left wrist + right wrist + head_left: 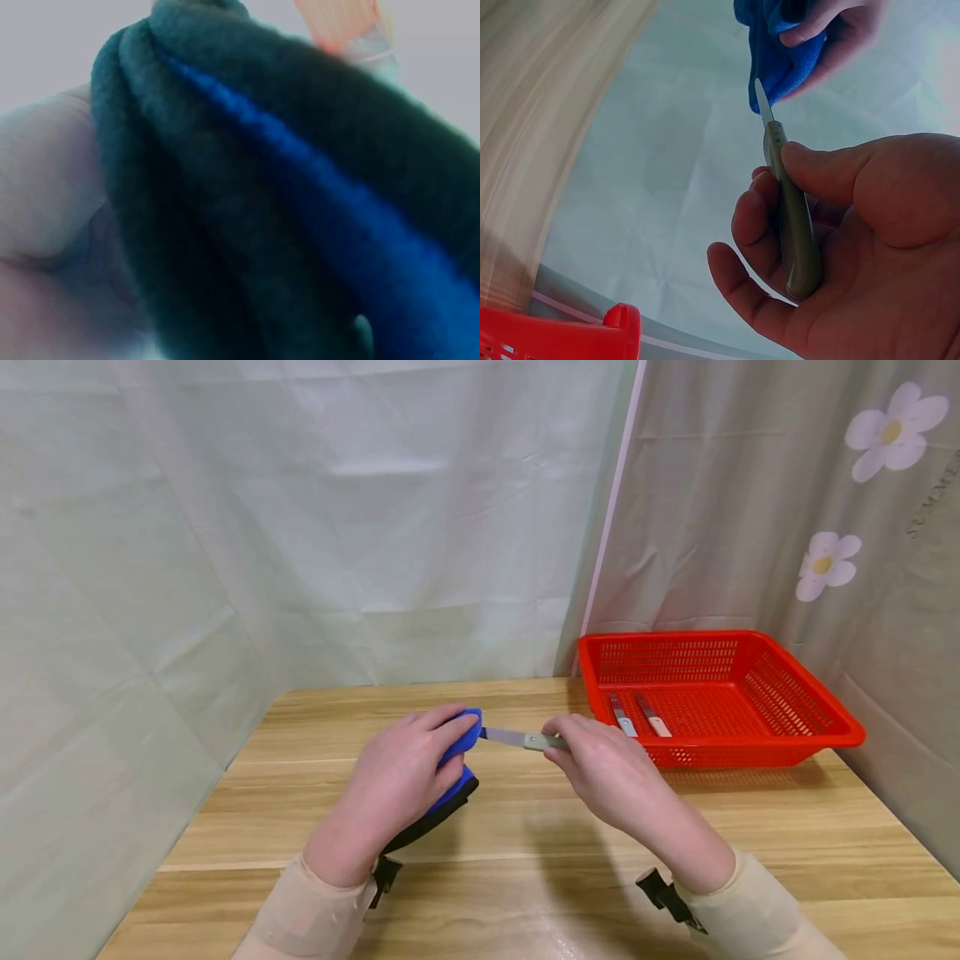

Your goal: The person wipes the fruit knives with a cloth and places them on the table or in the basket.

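My left hand (pixel 393 777) grips a folded blue cloth (pixel 459 743) with a black edge, above the table. In the left wrist view, the cloth's dark folds (pixel 195 187) fill most of the picture and hide much of the hand. My right hand (pixel 611 768) holds a small knife (pixel 534 742) by its pale green handle, thumb on one side and fingers on the other. The knife's blade (pixel 764 101) points left to the cloth, its tip at the cloth's edge; whether they touch I cannot tell.
At the right rear of the wooden table (pixel 247 827) stands a red plastic basket (pixel 825 714). Two more knives lie inside it, one with a light blue handle (pixel 627 727) and one with a pink handle (pixel 660 727). Curtains (pixel 420 527) hang behind the table.
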A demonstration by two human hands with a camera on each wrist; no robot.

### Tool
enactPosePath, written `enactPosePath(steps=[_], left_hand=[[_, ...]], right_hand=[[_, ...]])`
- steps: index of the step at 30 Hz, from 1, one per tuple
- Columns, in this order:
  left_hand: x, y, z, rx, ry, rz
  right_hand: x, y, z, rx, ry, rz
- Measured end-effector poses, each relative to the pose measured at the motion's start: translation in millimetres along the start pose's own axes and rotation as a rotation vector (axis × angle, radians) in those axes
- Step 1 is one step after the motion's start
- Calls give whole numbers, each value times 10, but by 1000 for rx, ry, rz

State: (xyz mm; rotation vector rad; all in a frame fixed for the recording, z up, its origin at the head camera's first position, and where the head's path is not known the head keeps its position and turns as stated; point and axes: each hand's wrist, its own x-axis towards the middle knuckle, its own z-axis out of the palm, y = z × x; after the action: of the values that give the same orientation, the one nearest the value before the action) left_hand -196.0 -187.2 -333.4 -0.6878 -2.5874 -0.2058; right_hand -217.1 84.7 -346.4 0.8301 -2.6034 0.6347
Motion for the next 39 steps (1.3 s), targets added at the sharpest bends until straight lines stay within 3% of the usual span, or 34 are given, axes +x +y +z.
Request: enactPosePath(steps=[14,26,39], left_hand=[[-23,-94,-37,7,16,-34],[-12,-82,-59,-6,27,-24],[-16,15,-102,-20,76,27]], right_hand=[[10,27,-22,-12,-3,7],[23,28,-39,-4,-22,100],[20,39,-21,-47,-1,42]])
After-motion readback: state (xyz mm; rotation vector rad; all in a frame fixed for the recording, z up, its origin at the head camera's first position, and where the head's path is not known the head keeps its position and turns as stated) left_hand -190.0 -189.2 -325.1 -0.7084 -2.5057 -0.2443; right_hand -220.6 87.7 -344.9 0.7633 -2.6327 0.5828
